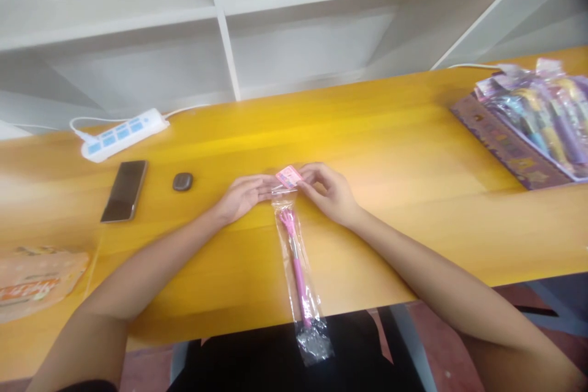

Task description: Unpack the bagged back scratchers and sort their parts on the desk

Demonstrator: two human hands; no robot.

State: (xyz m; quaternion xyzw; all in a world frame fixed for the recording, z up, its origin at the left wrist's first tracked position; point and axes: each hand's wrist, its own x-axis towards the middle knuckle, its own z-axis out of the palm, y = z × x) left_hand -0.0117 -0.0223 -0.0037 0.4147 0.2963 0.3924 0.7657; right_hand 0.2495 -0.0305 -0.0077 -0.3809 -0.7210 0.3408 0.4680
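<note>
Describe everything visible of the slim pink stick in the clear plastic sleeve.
The slim pink stick has a pink hand-shaped head, a silvery section below it and a smooth-looking body. It lies lengthwise inside the clear plastic sleeve, slanted, head toward the left hand and right hand, lower end near the yellow wooden table's front edge. Neither hand touches it.

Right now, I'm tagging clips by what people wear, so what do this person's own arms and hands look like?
The left hand and right hand wear no gloves, and no watch or bracelet shows. Both forearms are uncovered. A black sleeve edge shows on the left arm; the right sleeve is not visible.
</note>
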